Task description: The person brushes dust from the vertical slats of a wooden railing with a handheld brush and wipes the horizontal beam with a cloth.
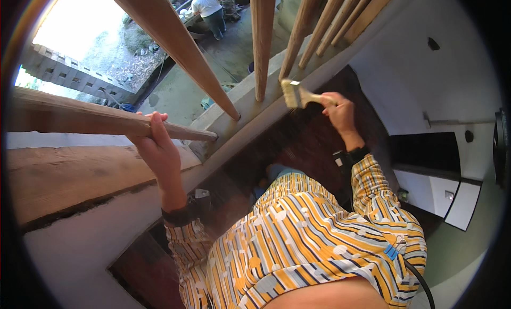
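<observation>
My left hand (pixel 157 149) is wrapped around a round wooden window bar (pixel 84 114) at the left, near the bar's end at the sill. Raised over the inner edge of the sill (pixel 255 113), my right hand (pixel 339 109) grips the handle of a flat paintbrush (pixel 296 94) with pale bristles. The brush's bristles point left, close to the foot of another wooden bar (pixel 295 41); whether they touch it I cannot tell. Two more wooden bars, one slanting (pixel 191 57) and one nearly upright (pixel 262 45), stand between my hands.
A wooden frame board (pixel 80 173) runs along the left side of the window. White walls (pixel 419 85) flank the opening, and a dark red floor (pixel 295 153) lies below. Outside, beyond the bars, a person (pixel 209 10) stands by a concrete yard (pixel 175 89).
</observation>
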`<state>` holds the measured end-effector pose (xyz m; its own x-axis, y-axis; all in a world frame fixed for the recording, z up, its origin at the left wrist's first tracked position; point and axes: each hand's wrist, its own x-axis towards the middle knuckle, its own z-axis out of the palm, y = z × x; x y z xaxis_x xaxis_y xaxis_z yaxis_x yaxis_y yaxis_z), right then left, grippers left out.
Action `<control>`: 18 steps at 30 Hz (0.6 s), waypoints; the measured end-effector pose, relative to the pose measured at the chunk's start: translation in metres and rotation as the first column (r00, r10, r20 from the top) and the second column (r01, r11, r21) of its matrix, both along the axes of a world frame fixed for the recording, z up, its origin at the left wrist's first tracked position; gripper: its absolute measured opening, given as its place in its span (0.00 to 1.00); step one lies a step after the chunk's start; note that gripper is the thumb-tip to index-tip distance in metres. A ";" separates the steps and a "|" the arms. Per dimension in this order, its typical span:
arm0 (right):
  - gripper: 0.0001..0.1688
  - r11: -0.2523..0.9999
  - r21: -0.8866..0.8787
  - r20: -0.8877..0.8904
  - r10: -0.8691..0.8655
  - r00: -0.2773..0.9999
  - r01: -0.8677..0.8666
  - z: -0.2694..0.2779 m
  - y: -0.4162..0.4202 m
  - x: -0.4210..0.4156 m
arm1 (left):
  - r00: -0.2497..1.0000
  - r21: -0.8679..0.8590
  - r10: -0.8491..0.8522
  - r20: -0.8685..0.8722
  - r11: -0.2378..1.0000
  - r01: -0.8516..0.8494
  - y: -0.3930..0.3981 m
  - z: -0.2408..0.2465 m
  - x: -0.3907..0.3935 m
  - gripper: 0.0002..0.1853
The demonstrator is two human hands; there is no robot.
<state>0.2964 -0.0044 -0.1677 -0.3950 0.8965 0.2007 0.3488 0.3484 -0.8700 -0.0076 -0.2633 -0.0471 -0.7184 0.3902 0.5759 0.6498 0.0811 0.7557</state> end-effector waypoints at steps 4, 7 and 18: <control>0.09 0.960 -0.130 -0.225 -0.272 0.935 0.248 0.007 0.045 0.009 | 0.998 -0.013 0.013 0.054 1.000 -0.013 0.005 0.006 -0.006 0.18; 0.11 0.943 0.076 -0.197 -0.306 0.931 0.325 0.013 0.077 -0.010 | 0.999 -0.013 0.021 0.048 1.000 -0.020 0.002 0.009 -0.010 0.19; 0.22 0.910 0.399 0.244 -0.227 0.943 0.115 0.002 0.115 -0.045 | 0.978 -0.038 0.201 0.047 0.979 -0.199 -0.058 0.098 -0.013 0.17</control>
